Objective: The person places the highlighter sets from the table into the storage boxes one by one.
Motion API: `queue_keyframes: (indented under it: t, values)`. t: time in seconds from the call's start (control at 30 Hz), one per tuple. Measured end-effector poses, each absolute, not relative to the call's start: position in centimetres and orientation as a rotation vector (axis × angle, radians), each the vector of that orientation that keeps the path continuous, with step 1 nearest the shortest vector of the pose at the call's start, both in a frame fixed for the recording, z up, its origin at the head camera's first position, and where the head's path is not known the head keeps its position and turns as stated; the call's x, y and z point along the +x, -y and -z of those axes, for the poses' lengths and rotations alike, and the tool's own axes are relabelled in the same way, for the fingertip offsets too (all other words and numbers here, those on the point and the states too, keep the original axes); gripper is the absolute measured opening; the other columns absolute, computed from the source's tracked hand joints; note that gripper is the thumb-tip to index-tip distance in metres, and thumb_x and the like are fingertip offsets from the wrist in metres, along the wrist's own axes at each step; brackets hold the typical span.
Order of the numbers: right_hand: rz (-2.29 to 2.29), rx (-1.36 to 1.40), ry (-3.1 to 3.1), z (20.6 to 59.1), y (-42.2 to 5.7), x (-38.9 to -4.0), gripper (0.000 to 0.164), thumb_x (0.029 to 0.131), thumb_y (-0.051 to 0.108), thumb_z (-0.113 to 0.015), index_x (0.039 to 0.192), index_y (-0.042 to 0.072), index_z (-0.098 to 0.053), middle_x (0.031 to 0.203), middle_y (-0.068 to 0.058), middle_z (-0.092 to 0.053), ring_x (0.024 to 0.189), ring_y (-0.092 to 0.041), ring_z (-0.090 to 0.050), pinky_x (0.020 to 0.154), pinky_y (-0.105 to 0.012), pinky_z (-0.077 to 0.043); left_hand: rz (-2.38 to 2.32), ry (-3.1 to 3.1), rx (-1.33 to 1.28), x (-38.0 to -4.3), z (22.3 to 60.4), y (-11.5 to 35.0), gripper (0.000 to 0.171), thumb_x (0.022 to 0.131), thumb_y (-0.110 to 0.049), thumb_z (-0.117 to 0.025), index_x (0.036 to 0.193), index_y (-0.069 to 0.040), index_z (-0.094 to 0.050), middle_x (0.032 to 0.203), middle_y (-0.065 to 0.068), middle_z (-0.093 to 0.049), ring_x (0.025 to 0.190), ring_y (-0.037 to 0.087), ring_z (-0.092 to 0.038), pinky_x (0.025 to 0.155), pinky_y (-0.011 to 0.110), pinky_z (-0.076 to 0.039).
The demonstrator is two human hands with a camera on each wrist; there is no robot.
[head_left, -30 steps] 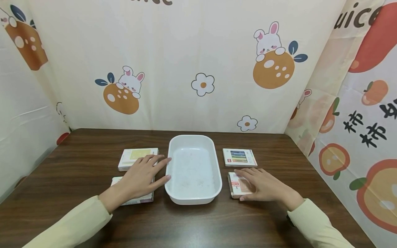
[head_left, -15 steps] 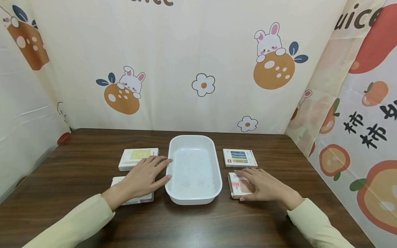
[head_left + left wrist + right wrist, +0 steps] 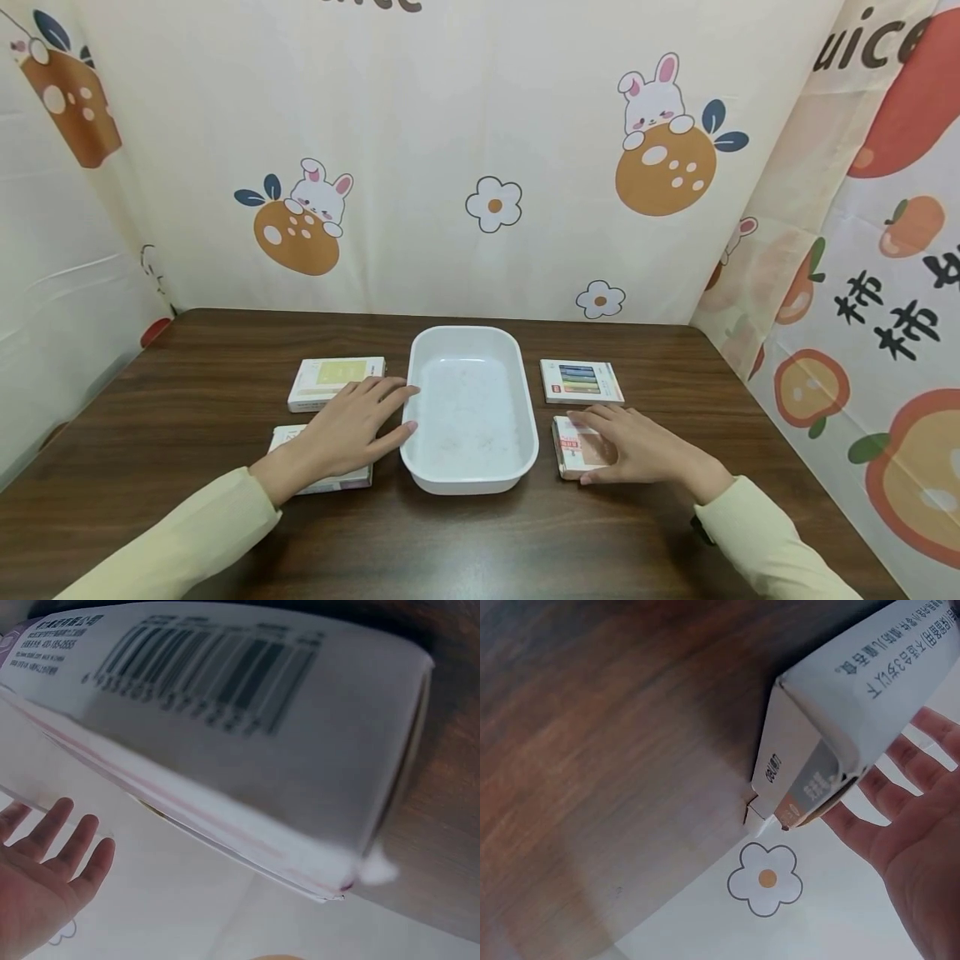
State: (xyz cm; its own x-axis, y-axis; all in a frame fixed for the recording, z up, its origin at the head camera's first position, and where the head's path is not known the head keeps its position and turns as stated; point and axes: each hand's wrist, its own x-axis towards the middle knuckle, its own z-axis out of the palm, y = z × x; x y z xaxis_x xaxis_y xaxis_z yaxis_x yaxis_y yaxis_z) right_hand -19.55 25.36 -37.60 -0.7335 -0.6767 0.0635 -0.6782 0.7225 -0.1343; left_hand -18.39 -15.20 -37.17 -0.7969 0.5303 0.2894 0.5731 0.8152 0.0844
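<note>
A white rectangular tray (image 3: 468, 442) stands mid-table with a bare bottom. My left hand (image 3: 337, 433) hovers, fingers spread, at its left rim, the fingertips over or on the edge. Beneath that hand lies a white box (image 3: 348, 482), partly hidden; its barcode side (image 3: 225, 682) fills much of the left wrist view. My right hand (image 3: 645, 450) lies over a small pinkish-white box (image 3: 572, 446), thumb at the near edge and fingers toward the far edge. From the right wrist, this box (image 3: 870, 697) sits on the table with straight fingers beyond it.
Behind the left hand is a flat box (image 3: 341, 372) with a yellow-green panel. At the right back lies a box (image 3: 580, 381) showing coloured sticks. The brown wooden table (image 3: 465, 550) meets a printed curtain (image 3: 420, 150) at the back.
The left hand has shifted very slightly right along the tray's rim. The right hand, boxes and tray stay where they were.
</note>
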Motion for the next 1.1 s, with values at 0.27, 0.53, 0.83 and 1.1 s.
queue_keyframes:
  t: [0.27,0.53,0.83,1.1]
  values:
    - [-0.214,1.097,2.951,36.8,-25.0,-19.8,0.08,0.07,0.064,-0.063,0.131,0.014,-0.048,0.127,-0.003,-0.053,0.118,-0.023,-0.049,0.094,-0.055,-0.037,0.246,2.761,-0.848,-18.5,37.1,15.2,0.053,0.091,-0.054,-0.041,0.13,-0.02,-0.049,0.129,0.004,-0.051,0.119,0.028,-0.046,0.097,0.049,-0.037]
    - [-0.171,1.088,2.963,35.9,-24.7,-20.5,0.081,0.071,0.066,-0.06,0.131,0.013,-0.048,0.126,-0.004,-0.053,0.116,-0.025,-0.049,0.092,-0.061,-0.036,0.236,2.732,-0.852,-18.5,37.0,15.1,0.053,0.09,-0.054,-0.043,0.128,-0.019,-0.051,0.127,0.004,-0.053,0.118,0.028,-0.048,0.096,0.049,-0.037]
    - [-0.153,1.085,2.946,34.8,-24.0,-21.7,0.081,0.071,0.064,-0.063,0.133,0.016,-0.046,0.127,-0.005,-0.052,0.116,-0.025,-0.049,0.093,-0.056,-0.037,0.231,2.765,-0.844,-18.6,37.0,15.0,0.054,0.089,-0.056,-0.041,0.128,-0.019,-0.051,0.127,0.004,-0.052,0.118,0.029,-0.048,0.097,0.049,-0.037]
    - [-0.125,1.087,2.931,33.7,-23.2,-22.7,0.081,0.07,0.061,-0.066,0.133,0.014,-0.046,0.128,-0.006,-0.053,0.115,-0.026,-0.049,0.094,-0.055,-0.037,0.225,2.783,-0.837,-18.6,36.9,15.0,0.055,0.089,-0.057,-0.04,0.128,-0.02,-0.05,0.128,0.004,-0.052,0.119,0.028,-0.048,0.098,0.049,-0.036]
